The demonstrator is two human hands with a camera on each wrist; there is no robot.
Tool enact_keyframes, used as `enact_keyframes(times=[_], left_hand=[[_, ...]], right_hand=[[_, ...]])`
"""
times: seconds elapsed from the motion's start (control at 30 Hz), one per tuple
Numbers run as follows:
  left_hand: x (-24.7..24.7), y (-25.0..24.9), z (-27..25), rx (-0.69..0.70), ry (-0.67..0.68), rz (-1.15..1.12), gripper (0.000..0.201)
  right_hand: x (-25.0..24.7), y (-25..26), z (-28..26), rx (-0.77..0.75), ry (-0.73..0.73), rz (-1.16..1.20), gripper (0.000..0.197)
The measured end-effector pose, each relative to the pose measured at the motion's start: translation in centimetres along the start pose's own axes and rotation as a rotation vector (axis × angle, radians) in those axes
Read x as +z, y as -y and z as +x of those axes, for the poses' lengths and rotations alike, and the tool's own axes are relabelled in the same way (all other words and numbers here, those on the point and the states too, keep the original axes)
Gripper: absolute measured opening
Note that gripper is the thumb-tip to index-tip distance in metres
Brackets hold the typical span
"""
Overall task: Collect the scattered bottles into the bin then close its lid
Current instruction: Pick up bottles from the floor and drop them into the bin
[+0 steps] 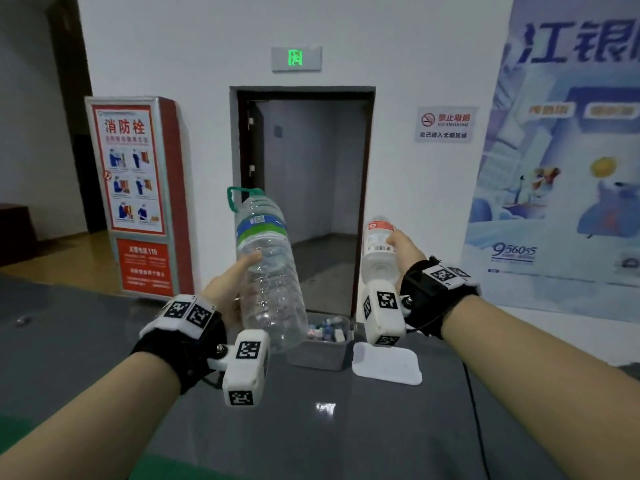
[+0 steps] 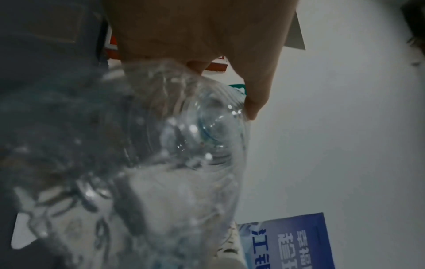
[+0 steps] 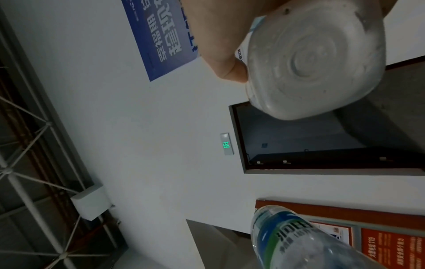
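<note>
My left hand (image 1: 231, 282) grips a large clear bottle (image 1: 266, 265) with a blue-green label and a green carry handle, held upright above the table. The left wrist view looks up at this large bottle's base (image 2: 207, 131) with my thumb (image 2: 255, 98) on its side. My right hand (image 1: 405, 251) holds a smaller white bottle (image 1: 379, 244) with a red label, also raised. Its round bottom (image 3: 315, 60) fills the right wrist view, where the large bottle (image 3: 299, 242) shows below. A grey bin (image 1: 317, 355) sits open on the table between my wrists, with small items inside. Its white lid (image 1: 388, 363) lies flat to the bin's right.
The dark grey table (image 1: 311, 427) spreads under my arms. A black cable (image 1: 476, 410) runs along its right side. Behind stand a red fire cabinet (image 1: 138, 195), an open doorway (image 1: 304, 188) and a blue poster (image 1: 561, 150) on the wall.
</note>
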State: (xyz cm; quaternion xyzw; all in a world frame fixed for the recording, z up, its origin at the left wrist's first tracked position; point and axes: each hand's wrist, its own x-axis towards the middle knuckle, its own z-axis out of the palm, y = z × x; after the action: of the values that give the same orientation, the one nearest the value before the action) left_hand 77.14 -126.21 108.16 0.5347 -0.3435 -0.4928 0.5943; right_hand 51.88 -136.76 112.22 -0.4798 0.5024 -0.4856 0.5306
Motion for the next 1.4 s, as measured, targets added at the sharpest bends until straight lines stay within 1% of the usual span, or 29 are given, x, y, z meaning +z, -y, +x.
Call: enact_keyframes(times=[0.03,0.07,0.1,0.13,0.2,0.23,0.33,0.37,0.4,0.47,0.53,0.63,0.67,0.77,0.8,0.83,0.87,0.93,0.97,1.03,1.07,1.1,1.17,1.2,1.23,1.27,1.3,1.33,1.4], left_hand=[[-1.1,0.4,3.6,-0.014,0.012,0.014,0.06],[-1.9,0.6,6.9,-0.021,-0.009,0.041,0.074],[-2.9,0.4,10.4,-0.057,-0.04,0.051,0.083],[-4.4,0.2,14.7,-0.083,-0.085,0.086,0.089],[-6.7,-0.7,22.2,-0.13,-0.119,0.152,0.1],[-7.5,-1.5,24.9,-0.134,-0.118,0.158,0.102],[-9.1,-3.1,31.7,-0.104,-0.067,0.148,0.086],[-9.9,-3.0,34.4,-0.097,-0.052,0.154,0.086],[-10.6,-2.9,37.3,-0.095,-0.071,0.183,0.089],[-12.2,-1.8,44.9,-0.109,-0.11,0.221,0.096],[-13.5,-0.3,52.9,-0.14,-0.122,0.241,0.094],[-14.2,1.3,64.0,-0.183,-0.059,0.241,0.093],[-14.3,1.5,67.7,-0.198,-0.052,0.242,0.093],[-14.4,1.1,77.9,-0.217,-0.022,0.234,0.09],[-14.4,1.0,81.2,-0.219,-0.014,0.225,0.094],[-14.1,0.8,84.2,-0.238,0.008,0.236,0.099],[-13.4,0.6,86.9,-0.243,0.025,0.244,0.099],[-12.3,1.4,92.0,-0.221,0.058,0.271,0.086],[-11.4,1.8,93.9,-0.202,0.078,0.302,0.083],[-10.1,3.8,98.3,-0.204,0.113,0.365,0.092],[-9.5,4.8,100.6,-0.229,0.134,0.384,0.091],[-9.0,6.0,103.1,-0.239,0.157,0.397,0.087],[-8.2,8.0,107.7,-0.269,0.167,0.439,0.082],[-7.8,8.6,109.8,-0.281,0.167,0.466,0.079],[-7.5,9.3,112.2,-0.289,0.168,0.485,0.074],[-7.2,10.0,114.4,-0.307,0.168,0.497,0.07],[-7.1,10.9,116.8,-0.323,0.162,0.509,0.071],[-6.9,11.7,118.8,-0.343,0.157,0.537,0.079],[-7.0,13.6,122.1,-0.376,0.162,0.608,0.094]], right_hand=[[1.2,-0.9,4.1,0.027,0.016,0.055,0.049],[2.5,-1.8,7.9,0.052,0.009,0.087,0.063],[3.8,-2.3,11.0,0.075,0.02,0.107,0.069],[5.2,-2.6,14.0,0.107,0.016,0.123,0.065],[7.7,-2.5,19.3,0.149,0.008,0.151,0.043],[8.9,-2.5,22.2,0.169,0.002,0.15,0.043],[12.5,-3.8,32.4,0.223,-0.017,0.102,0.067],[13.9,-4.7,35.9,0.23,-0.009,0.083,0.072],[15.3,-5.1,38.2,0.237,-0.013,0.056,0.072],[18.2,-5.8,42.7,0.233,-0.036,0.042,0.07],[20.8,-6.3,46.8,0.245,-0.045,0.022,0.068],[23.5,-7.8,54.3,0.245,-0.122,-0.047,0.061],[24.0,-8.2,57.5,0.245,-0.172,-0.085,0.06],[24.5,-8.9,66.5,0.249,-0.299,-0.131,0.069],[24.4,-9.3,69.2,0.244,-0.334,-0.121,0.069],[24.5,-9.4,71.1,0.254,-0.364,-0.11,0.064],[24.9,-9.7,72.6,0.263,-0.377,-0.083,0.056],[25.6,-11.0,75.7,0.324,-0.39,-0.04,0.04],[25.8,-12.0,77.6,0.359,-0.383,-0.03,0.034],[25.9,-14.5,82.5,0.421,-0.339,0.01,0.024],[26.2,-15.8,85.3,0.442,-0.309,0.05,0.022],[26.6,-17.1,88.2,0.454,-0.302,0.089,0.028],[28.1,-19.5,93.8,0.463,-0.262,0.128,0.046],[28.7,-21.0,96.9,0.474,-0.241,0.159,0.051],[29.4,-22.2,99.5,0.499,-0.242,0.163,0.047],[29.5,-23.9,102.2,0.522,-0.232,0.178,0.036],[29.2,-25.9,104.8,0.536,-0.197,0.161,0.03],[29.1,-27.8,106.8,0.58,-0.202,0.125,0.033],[29.8,-29.9,109.0,0.689,-0.245,0.046,0.042]])
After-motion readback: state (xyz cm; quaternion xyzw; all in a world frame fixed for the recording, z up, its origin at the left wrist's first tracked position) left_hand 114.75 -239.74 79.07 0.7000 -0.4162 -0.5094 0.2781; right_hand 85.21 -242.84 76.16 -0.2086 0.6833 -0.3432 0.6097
